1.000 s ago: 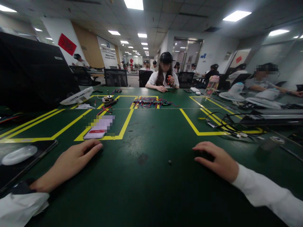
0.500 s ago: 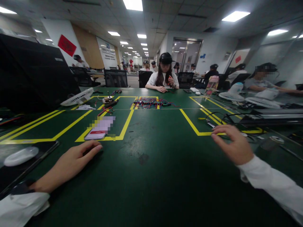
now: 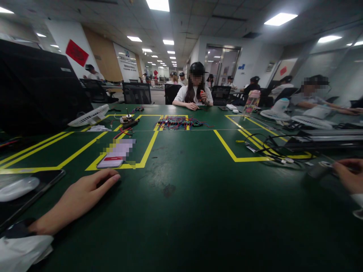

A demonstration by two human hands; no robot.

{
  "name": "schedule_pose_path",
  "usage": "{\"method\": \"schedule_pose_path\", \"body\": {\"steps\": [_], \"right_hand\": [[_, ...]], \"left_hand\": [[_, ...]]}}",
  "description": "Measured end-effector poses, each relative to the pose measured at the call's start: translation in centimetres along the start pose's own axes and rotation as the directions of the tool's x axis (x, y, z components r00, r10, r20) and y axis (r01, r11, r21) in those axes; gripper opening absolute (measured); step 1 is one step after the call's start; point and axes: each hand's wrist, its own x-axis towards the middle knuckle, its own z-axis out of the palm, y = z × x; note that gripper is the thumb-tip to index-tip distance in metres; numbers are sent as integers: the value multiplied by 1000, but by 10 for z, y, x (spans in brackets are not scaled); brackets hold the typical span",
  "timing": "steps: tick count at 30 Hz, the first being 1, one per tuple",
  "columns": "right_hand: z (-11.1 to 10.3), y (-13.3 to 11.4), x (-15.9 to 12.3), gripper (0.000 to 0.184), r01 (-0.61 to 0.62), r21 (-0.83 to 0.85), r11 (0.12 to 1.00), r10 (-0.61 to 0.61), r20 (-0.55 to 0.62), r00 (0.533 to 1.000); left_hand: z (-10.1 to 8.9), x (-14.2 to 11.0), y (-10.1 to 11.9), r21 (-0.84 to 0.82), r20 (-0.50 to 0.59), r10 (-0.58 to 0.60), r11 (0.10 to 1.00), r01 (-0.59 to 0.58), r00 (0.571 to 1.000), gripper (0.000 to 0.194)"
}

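Observation:
My left hand [image 3: 87, 194] lies on the green table [image 3: 198, 211] with its fingers loosely bent and its thumb apart; nothing is in it. Just beyond its knuckles is a phone [image 3: 115, 155] with a lit screen, partly blurred out. At the far right, cut off by the picture's edge, my right hand [image 3: 350, 175] has its fingertips beside the top of a grey cylindrical can [image 3: 319, 170]. A gap shows between its thumb and fingers. Whether the fingertips touch the can I cannot tell.
A white mouse [image 3: 19, 189] sits on a dark pad at left. Yellow tape [image 3: 150, 149] marks areas on the table. Wired circuit boards [image 3: 181, 122] lie at the far middle. Black cables [image 3: 272, 147] and metal rails [image 3: 329, 139] are at right. A person [image 3: 195, 90] sits opposite.
My right hand has moved right, from beside the black cables to the grey can, and is now partly out of the picture. My left hand stays on the table. The view has shifted slightly.

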Motion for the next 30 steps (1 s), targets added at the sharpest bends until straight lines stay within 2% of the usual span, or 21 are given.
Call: {"method": "schedule_pose_path", "body": {"steps": [3,7,11,17,20,23,27,29,30], "right_hand": [[-6,-7,-1,48,-106,-26,994,108,96,989],[-9,-12,-5,49,-121,67,990,115,76,990],[-13,-22,-9,51,-175,80,981,169,83,982],[-22,-41,-17,44,-257,163,953,230,167,959],[-19,-39,-19,48,-225,253,941,199,122,972],[-15,-31,-14,47,-228,247,942,216,73,974],[-14,-26,-8,49,-309,185,933,288,133,948],[-14,-25,-8,53,-309,211,928,278,164,947],[-12,-24,-9,56,-269,224,937,236,161,958]], "left_hand": [[1,0,0,6,-10,-11,1000,11,1000,55],[1,0,-1,19,-16,-5,1000,5,1000,54],[1,0,-2,22,-6,0,1000,0,1000,54],[0,0,-3,38,-13,0,999,1,1000,51],[0,0,-3,41,-15,-9,999,9,1000,52],[0,1,-3,38,-18,-14,999,14,1000,53],[0,0,-2,30,-1,-17,999,17,1000,54],[0,0,-2,28,14,-17,999,17,1000,54],[0,0,-3,28,21,-18,999,18,1000,54]]}}
